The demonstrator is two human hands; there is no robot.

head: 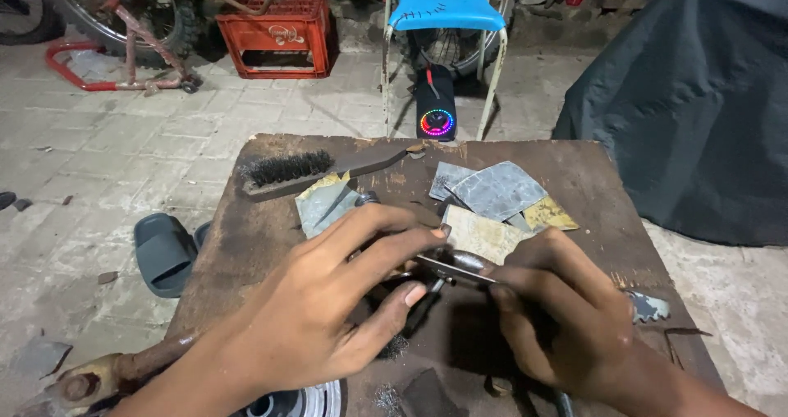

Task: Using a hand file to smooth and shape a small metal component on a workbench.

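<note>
Both hands closed on one small metal part (451, 267) lying crosswise over the desk (591, 187), left hand (328, 310) above, right hand (558, 318) pinching its end.

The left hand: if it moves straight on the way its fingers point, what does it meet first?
The left hand points toward the right hand, across the small metal part that both hold. It would probably meet the right hand's fingers first, though depth is unclear.

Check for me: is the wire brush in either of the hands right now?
No, the wire brush lies on the board's far side, apart from both hands, which hold a small metal part.
</note>
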